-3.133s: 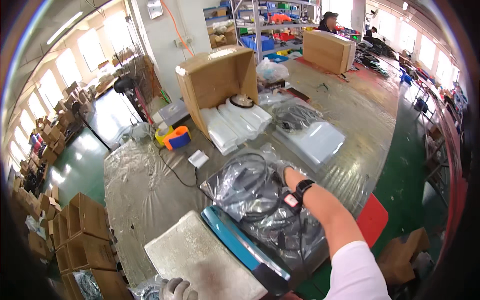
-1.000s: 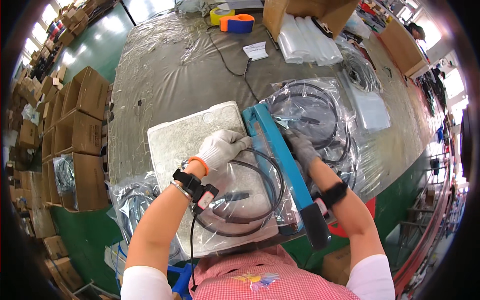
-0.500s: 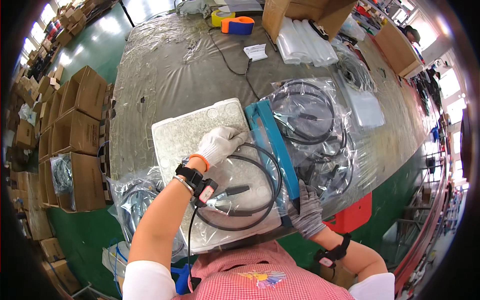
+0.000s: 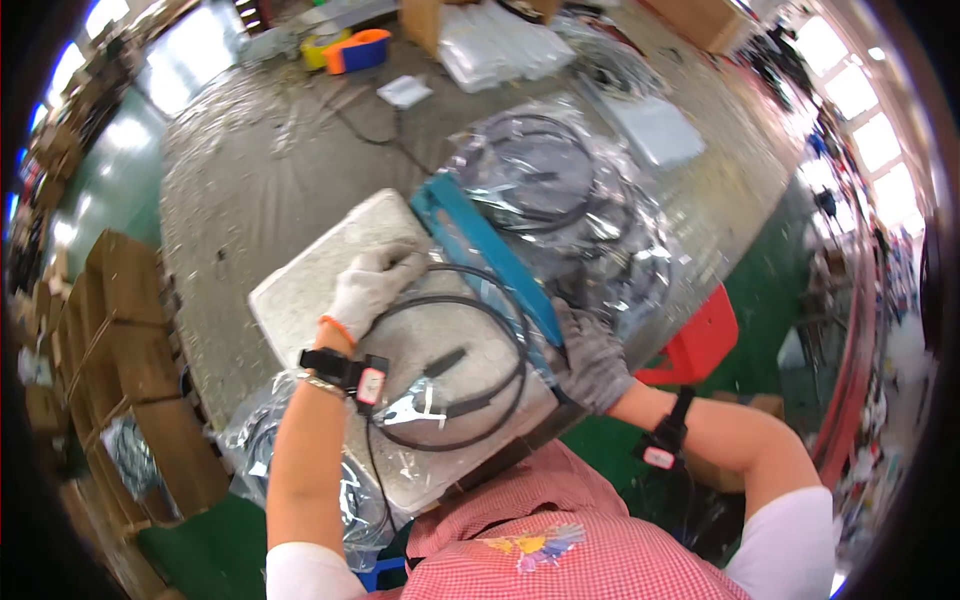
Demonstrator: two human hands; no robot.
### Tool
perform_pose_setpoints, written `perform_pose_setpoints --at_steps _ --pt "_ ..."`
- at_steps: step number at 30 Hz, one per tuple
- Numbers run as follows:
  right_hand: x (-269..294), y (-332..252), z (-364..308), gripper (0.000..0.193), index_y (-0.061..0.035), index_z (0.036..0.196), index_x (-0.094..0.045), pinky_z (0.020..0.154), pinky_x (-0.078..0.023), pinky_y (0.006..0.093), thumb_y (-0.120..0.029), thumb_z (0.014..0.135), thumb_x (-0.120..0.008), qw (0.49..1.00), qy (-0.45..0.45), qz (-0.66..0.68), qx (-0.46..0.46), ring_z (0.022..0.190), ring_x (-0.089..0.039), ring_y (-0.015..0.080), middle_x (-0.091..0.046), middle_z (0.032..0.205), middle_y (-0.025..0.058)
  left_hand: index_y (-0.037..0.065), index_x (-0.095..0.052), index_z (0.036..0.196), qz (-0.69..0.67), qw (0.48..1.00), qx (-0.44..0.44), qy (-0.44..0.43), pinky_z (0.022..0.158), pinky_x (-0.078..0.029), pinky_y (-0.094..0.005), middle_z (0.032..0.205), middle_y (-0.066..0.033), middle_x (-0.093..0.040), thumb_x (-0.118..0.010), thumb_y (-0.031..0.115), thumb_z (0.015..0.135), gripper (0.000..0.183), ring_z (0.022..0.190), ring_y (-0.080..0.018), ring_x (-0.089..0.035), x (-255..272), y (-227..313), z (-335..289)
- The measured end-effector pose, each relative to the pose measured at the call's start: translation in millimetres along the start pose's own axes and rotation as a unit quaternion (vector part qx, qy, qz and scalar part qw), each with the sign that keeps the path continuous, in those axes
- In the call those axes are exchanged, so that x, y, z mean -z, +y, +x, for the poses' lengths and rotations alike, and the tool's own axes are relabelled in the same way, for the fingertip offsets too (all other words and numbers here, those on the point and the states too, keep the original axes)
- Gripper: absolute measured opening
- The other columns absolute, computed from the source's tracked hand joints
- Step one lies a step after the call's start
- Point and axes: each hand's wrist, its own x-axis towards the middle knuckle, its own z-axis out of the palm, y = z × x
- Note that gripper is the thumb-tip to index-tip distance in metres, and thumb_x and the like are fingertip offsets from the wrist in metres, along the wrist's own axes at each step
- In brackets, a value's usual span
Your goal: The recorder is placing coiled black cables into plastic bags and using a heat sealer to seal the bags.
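In white knit, my left hand (image 4: 372, 285) is closed over the upper edge of a clear plastic bag (image 4: 478, 345). Inside the bag lies a coiled black cable (image 4: 523, 372) with a metal clamp (image 4: 415, 408). The bag rests on a worn white foam slab (image 4: 305, 290), its mouth side running to a long teal bag sealer (image 4: 485, 250). My right hand (image 4: 592, 365), in a grey glove, is wrapped round the near end of the sealer's arm. Its fingertips are partly hidden.
Bagged black cables (image 4: 540, 180) lie right of the sealer, others (image 4: 260, 440) at the table's left front. Tape rolls (image 4: 357, 52), a paper slip (image 4: 404, 91) and flat plastic bags (image 4: 660, 130) sit farther back. Cartons (image 4: 130, 290) stand left; a red stool (image 4: 702, 335) is at right.
The whole view has turned and shifted, so the table appears farther left and tilted. Both hands keep about the same places on the bag and the sealer.
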Motion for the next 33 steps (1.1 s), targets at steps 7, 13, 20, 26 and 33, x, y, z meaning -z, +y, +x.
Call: perform_pose_setpoints --at_steps 7,13,20,26,33 --pt "-4.3 6.3 -1.9 0.069 0.0042 0.140 -0.028 0.102 -0.035 0.0477 -0.036 0.088 -0.047 1.000 0.010 0.015 0.021 0.112 -0.051 0.0417 -0.050 0.123 0.0297 0.002 -0.066 0.109 -0.038 0.999 0.006 0.002 0.075 -0.045 -0.0226 0.091 -0.0030 -0.067 -0.062 0.034 0.089 0.038 0.081 -0.0086 -0.057 -6.9 -9.0 12.3" --pt "0.0 2.0 -0.7 0.068 0.0043 0.138 -0.031 0.098 -0.039 0.0473 -0.033 0.086 -0.052 0.999 0.014 0.028 0.023 0.109 -0.052 0.0422 -0.052 0.118 0.0304 0.008 -0.069 0.108 -0.029 0.999 -0.008 0.022 0.075 -0.045 -0.0236 0.086 0.0001 -0.067 -0.062 0.036 0.087 0.036 0.080 -0.0075 -0.056 -5.0 -11.5 7.0" --pt "-9.8 9.2 -3.4 0.066 0.0047 0.137 -0.033 0.096 -0.040 0.0469 -0.032 0.085 -0.053 0.995 0.070 0.012 0.064 0.109 -0.052 0.0419 -0.052 0.118 0.0298 0.010 -0.068 0.111 -0.010 0.999 -0.008 0.037 0.077 -0.045 -0.0243 0.089 -0.0017 -0.068 -0.061 0.038 0.087 0.037 0.082 -0.0089 -0.058 -7.9 -10.4 3.1" --pt "-5.4 5.7 -3.5 0.066 0.0046 0.137 -0.033 0.097 -0.041 0.0456 -0.032 0.085 -0.053 0.999 0.036 0.018 0.032 0.110 -0.052 0.0413 -0.051 0.120 0.0295 0.010 -0.067 0.112 -0.001 0.999 -0.021 0.038 0.078 -0.045 -0.0251 0.090 -0.0034 -0.068 -0.061 0.041 0.086 0.041 0.083 -0.0102 -0.059 -8.6 -12.4 2.4" --pt "-7.2 7.0 -4.5 0.066 0.0042 0.137 -0.033 0.097 -0.040 0.0464 -0.032 0.086 -0.053 0.997 0.059 0.020 0.048 0.110 -0.052 0.0415 -0.051 0.120 0.0293 0.006 -0.067 0.110 0.011 0.999 0.006 0.040 0.075 -0.045 -0.0241 0.088 -0.0014 -0.067 -0.061 0.039 0.088 0.039 0.080 -0.0084 -0.057 -9.2 -5.6 1.8"
